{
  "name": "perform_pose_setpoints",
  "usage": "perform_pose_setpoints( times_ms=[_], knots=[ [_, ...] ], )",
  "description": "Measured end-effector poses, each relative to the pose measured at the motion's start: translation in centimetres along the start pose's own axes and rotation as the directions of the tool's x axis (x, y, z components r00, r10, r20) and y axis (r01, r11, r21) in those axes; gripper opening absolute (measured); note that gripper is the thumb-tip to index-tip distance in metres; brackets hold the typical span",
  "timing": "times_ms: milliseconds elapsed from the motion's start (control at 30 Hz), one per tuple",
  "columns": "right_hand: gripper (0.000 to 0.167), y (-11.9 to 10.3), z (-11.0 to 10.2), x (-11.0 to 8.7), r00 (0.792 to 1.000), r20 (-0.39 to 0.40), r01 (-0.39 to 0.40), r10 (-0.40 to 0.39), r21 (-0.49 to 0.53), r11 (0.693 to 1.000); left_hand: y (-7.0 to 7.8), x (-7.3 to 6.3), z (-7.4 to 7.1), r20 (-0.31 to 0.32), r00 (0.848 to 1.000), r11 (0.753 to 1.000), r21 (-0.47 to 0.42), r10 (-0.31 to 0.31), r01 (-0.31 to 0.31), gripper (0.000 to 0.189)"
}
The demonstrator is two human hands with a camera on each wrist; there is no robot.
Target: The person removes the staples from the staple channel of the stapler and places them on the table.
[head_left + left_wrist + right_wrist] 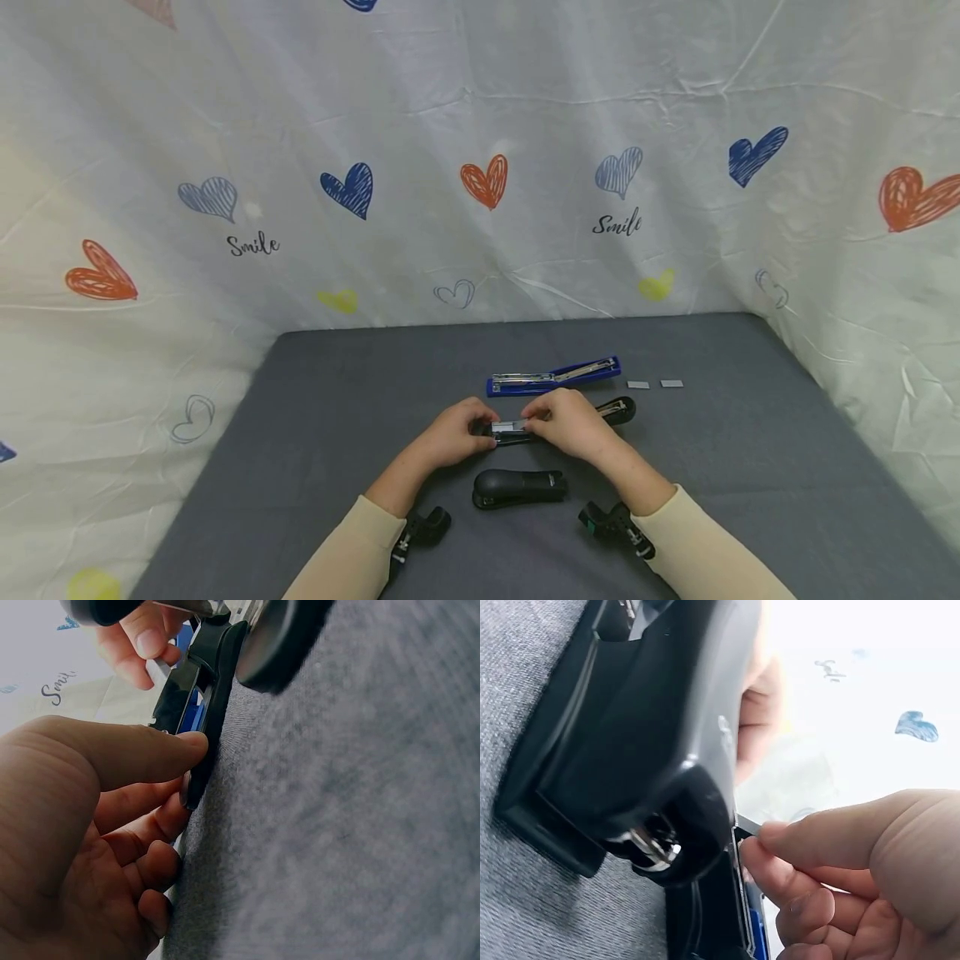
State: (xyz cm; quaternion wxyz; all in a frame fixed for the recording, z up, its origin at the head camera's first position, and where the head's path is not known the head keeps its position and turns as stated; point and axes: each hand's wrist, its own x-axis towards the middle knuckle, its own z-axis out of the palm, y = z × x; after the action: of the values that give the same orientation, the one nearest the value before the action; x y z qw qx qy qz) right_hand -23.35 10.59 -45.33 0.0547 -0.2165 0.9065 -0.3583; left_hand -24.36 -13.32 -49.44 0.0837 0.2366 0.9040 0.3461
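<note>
An opened black stapler (619,408) lies on the dark tabletop, its lid swung back to the right. My left hand (452,432) grips the front end of its base, thumb on the near side, as the left wrist view shows. Over the stapler's middle, my right hand (567,423) pinches a small silvery strip of staples (157,670) between thumb and forefinger. The strip is close above the staple channel. In the right wrist view my right fingertips (769,841) are right at the channel's edge, partly behind another black stapler (652,720).
That other black stapler (519,488) lies shut in front of both hands. Behind them a blue stapler (525,383) lies opened out flat. Two small light strips (638,385) sit to its right. A white cloth printed with hearts (483,181) hangs behind the table (360,392).
</note>
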Motion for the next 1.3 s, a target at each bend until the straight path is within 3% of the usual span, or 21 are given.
perform_pose_setpoints(
  times_ms=[300, 933, 1300],
  knots=[
    [0.011, -0.1, -1.6, -0.2, 0.998, 0.020, -0.065, 0.064, 0.038, 0.997, 0.1, -0.1, 0.0, -0.006, 1.000, 1.000, 0.009, -0.007, 0.007, 0.024],
    [0.016, -0.1, -6.4, -1.7, 0.996, -0.004, -0.089, 0.090, 0.095, 0.991, 0.1, -0.2, 0.1, -0.010, 1.000, 1.000, 0.011, 0.004, -0.004, 0.027],
    [0.014, 0.8, -9.5, -2.9, 0.996, -0.014, -0.092, 0.093, 0.074, 0.993, 0.0, -0.2, 0.1, -0.011, 1.000, 1.000, 0.012, 0.002, -0.001, 0.027]
  ],
)
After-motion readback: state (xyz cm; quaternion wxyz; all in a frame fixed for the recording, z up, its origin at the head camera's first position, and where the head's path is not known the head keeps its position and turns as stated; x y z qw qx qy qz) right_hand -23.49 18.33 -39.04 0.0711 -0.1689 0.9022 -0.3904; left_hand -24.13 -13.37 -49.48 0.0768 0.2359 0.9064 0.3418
